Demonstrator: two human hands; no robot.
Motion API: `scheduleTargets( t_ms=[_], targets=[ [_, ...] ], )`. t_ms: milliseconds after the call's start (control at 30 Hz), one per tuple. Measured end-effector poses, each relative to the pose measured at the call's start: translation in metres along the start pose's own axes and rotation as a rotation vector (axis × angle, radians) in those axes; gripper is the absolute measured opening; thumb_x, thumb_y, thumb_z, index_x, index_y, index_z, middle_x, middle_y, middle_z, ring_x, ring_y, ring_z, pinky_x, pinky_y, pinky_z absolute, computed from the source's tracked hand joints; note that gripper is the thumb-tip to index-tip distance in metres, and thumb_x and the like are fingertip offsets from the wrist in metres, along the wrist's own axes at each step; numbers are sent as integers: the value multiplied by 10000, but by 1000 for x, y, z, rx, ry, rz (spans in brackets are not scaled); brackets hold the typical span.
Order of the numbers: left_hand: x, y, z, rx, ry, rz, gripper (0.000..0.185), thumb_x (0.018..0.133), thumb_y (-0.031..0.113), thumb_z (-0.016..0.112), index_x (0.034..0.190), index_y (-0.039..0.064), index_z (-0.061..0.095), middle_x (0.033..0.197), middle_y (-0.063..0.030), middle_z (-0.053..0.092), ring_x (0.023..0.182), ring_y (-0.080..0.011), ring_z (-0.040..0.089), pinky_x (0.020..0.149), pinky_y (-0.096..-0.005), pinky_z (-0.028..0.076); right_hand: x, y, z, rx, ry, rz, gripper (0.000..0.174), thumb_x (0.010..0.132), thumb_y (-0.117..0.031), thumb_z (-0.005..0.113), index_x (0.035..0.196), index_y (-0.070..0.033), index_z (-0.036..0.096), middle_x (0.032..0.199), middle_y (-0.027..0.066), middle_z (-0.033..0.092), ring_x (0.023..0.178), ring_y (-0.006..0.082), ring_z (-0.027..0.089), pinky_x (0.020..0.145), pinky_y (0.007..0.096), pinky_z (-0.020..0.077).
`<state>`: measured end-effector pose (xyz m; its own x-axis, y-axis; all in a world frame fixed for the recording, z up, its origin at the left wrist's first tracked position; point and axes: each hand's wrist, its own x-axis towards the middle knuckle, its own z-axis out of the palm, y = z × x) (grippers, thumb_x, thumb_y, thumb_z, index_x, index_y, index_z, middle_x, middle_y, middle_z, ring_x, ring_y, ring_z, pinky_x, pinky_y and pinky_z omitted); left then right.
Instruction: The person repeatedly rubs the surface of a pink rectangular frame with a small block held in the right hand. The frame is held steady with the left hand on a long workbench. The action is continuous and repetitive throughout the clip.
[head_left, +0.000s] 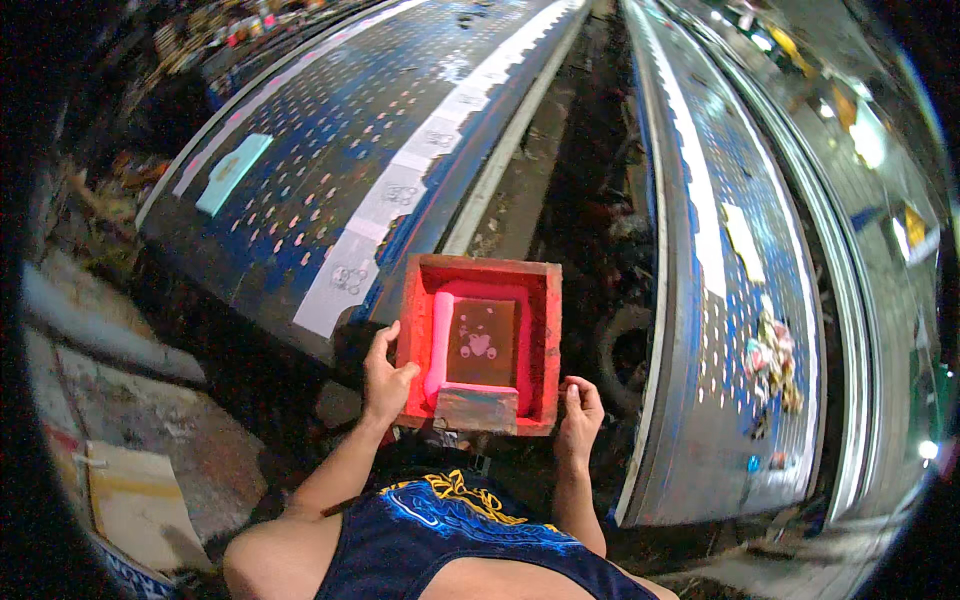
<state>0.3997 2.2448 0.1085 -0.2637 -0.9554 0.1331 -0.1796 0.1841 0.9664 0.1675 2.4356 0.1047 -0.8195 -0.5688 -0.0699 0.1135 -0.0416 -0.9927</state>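
A red-painted wooden screen-printing frame (553, 322) is held level before my body, with pink ink around a brown mesh window that bears a small pale design. My left hand (390, 379) grips its left side, thumb on the rim. At its right side is my right hand (580, 412), fingers curled against the lower right edge. A squeegee (475, 409) with a stained, flat handle rests inside the frame at the near end.
A long printing table (247, 262) on the left carries printed white fabric pieces (349, 277) and a pale turquoise block (234, 174). Another long table (675, 480) on the right holds white strips and crumpled rags (776, 356). A narrow aisle with a tyre (621, 345) lies between them.
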Motion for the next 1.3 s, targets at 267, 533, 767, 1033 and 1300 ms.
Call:
scheduleTargets(
  t_ms=[267, 533, 767, 1033, 1300],
  targets=[
    [17, -28, -13, 19, 325, -104, 597, 689, -99, 618, 1283, -66, 563, 1375, -208, 594, 1331, -275, 529, 1147, -380, 362, 80, 3, 65, -154, -348, 16, 213, 1014, -145, 599, 1129, 21, 669, 1026, 54, 694, 944, 130, 626, 866, 279, 497],
    [40, -26, -9, 36, 551, -139, 614, 714, -94, 623, 1323, -51, 553, 1382, -195, 592, 1323, -273, 537, 1132, -372, 387, 157, -8, 129, -173, -634, 48, 220, 1013, -149, 622, 1141, 24, 668, 1031, 60, 699, 929, 128, 628, 857, 276, 500],
    [34, -20, -32, 79, 795, -122, 612, 726, -134, 616, 1327, -44, 549, 1371, -173, 595, 1294, -236, 543, 1109, -358, 407, 192, 17, 190, -285, -916, -20, 277, 1019, -222, 626, 1155, 14, 675, 1039, 70, 698, 916, 138, 626, 820, 279, 500],
    [-32, 7, -34, 118, 1143, -269, 643, 747, -135, 618, 1375, -33, 525, 1300, -133, 619, 1202, -204, 576, 1017, -328, 453, 176, 22, 261, -276, -1386, 174, 237, 1011, -184, 631, 1149, 1, 685, 995, 82, 678, 912, 165, 620, 834, 301, 497],
    [-76, 18, 36, 299, 1471, -445, 670, 670, -84, 630, 1332, -11, 566, 1303, -154, 610, 1210, -265, 574, 1064, -375, 432, 188, 34, 290, -282, -1814, -99, 257, 1005, -155, 638, 1178, 33, 667, 1024, 64, 598, 878, 147, 606, 782, 279, 492]
  ],
)
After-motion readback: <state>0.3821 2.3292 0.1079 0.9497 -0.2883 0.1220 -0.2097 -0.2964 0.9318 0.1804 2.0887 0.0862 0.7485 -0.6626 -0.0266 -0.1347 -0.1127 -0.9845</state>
